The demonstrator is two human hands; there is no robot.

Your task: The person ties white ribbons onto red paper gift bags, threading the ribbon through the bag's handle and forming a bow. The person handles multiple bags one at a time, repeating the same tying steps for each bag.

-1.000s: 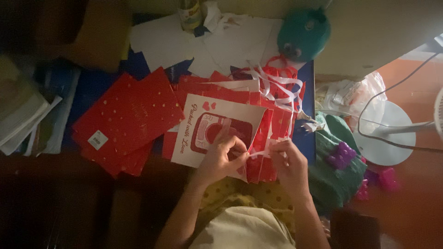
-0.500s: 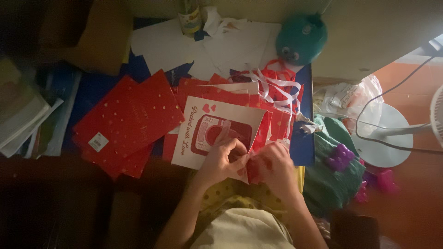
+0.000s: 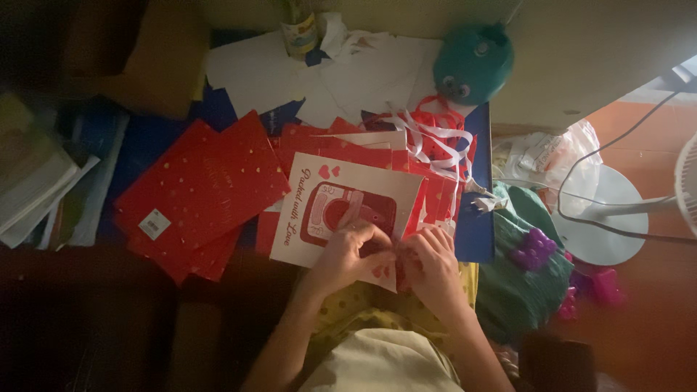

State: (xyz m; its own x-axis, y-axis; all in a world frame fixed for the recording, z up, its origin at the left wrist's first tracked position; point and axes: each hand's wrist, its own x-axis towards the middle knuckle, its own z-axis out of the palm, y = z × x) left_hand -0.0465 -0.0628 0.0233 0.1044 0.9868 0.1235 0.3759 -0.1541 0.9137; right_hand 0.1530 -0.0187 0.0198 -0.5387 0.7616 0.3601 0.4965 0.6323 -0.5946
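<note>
Left grip (image 3: 350, 254) and right grip (image 3: 428, 263): both pinching white-and-red paper bag (image 3: 341, 207) | bag's near edge under fingers

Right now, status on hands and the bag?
Left hand and right hand pinching white paper bag at its bottom edge. Red bags stacked alongside. Ribbons behind.

You find little bare surface: red sheets (image 3: 203, 192) crowd your left, tangled white ribbon (image 3: 428, 138) and a teal round container (image 3: 472, 62) block ahead. Books (image 3: 33, 181) hem the far left.
</note>
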